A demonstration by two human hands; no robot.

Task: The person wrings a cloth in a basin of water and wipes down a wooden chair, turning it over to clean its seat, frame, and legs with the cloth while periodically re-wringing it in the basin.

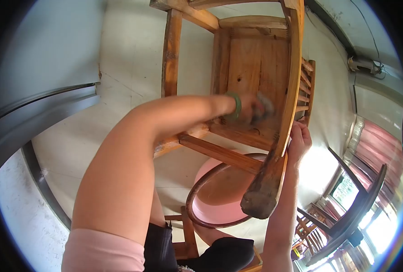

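A wooden chair point(228, 156) is tipped so that the underside of its seat point(244, 63) faces me. My left hand point(251, 108), smeared by motion and with a green bangle at the wrist, is inside the seat frame. A greyish cloth point(266, 104) is in it, against the wood. On the right, my right hand point(300, 138) has its fingers bent round the outer edge of the chair's long side piece. The near end of a leg point(259, 205) is dark and worn.
Below the chair stands a pink basin point(213, 215) with a brown rim and brownish water. A low wooden stool point(189, 233) is by my legs. Another slatted chair point(309, 86) stands behind, and a dark table point(369, 199) is at the right.
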